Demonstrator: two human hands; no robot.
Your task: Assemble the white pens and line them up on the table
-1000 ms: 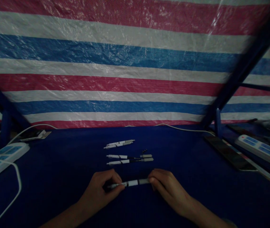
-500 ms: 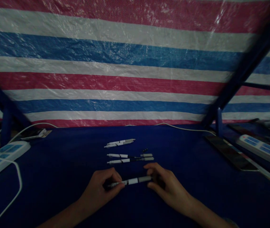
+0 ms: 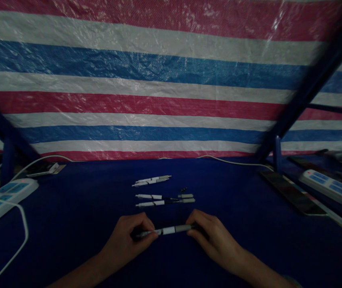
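Note:
A white pen with a grey grip (image 3: 168,230) lies level between my two hands. My left hand (image 3: 133,234) pinches its left part between thumb and fingers. At the grey end, the thumb and fingertips of my right hand (image 3: 211,236) are closed on the pen. Beyond the hands are two opened pens, an upper one (image 3: 149,197) and a lower one (image 3: 151,204), each with a thin dark part showing. Their grey grips (image 3: 186,196) rest at the right ends. Farther back, two whole pens (image 3: 151,181) lie together.
Small black pieces (image 3: 184,189) sit behind the grey grips. A power strip (image 3: 5,200) with a white cable is at left; another (image 3: 333,188) is at right beside a dark phone (image 3: 292,192). A striped sheet (image 3: 159,104) hangs behind the blue table (image 3: 83,200).
The fingers of my right hand have closed onto the grey end of the pen; they were apart before. My left hand keeps its hold.

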